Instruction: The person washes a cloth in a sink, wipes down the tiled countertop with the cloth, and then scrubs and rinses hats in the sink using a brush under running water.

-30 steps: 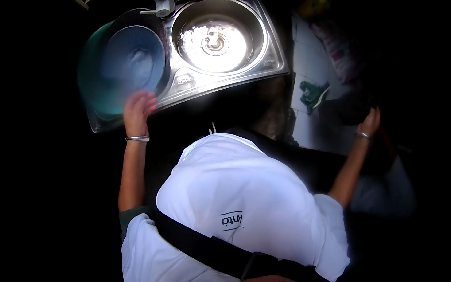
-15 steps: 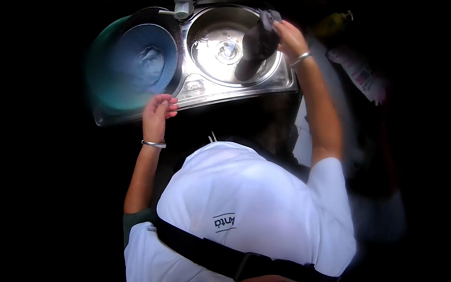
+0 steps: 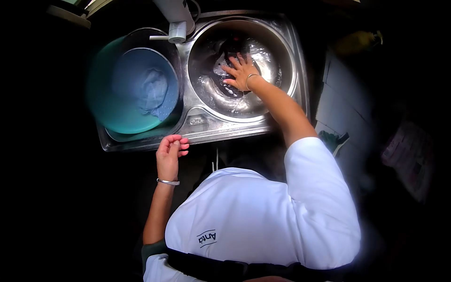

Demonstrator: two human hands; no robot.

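Note:
My right hand (image 3: 240,71), fingers spread, lies over a dark cloth (image 3: 232,47) in the water of the round right basin (image 3: 287,61). Much of the cloth is under water or hidden by the hand. Near the sink's front edge my left hand (image 3: 172,148) hovers with its fingers loosely curled; I see nothing in them. A green tub (image 3: 105,101) stands on the left side of the sink, with a blue basin (image 3: 129,70) in it that holds a pale cloth (image 3: 154,89).
A faucet (image 3: 177,32) stands behind the two bowls. Right of the sink are white tiles (image 3: 345,94), a green item (image 3: 331,140), a yellow pump bottle (image 3: 357,42) and a pink and white packet (image 3: 408,160).
My right hand came from the far right with the dark cloth, which it let go into the right basin. My left hand stays by the front edge, and the view has shifted.

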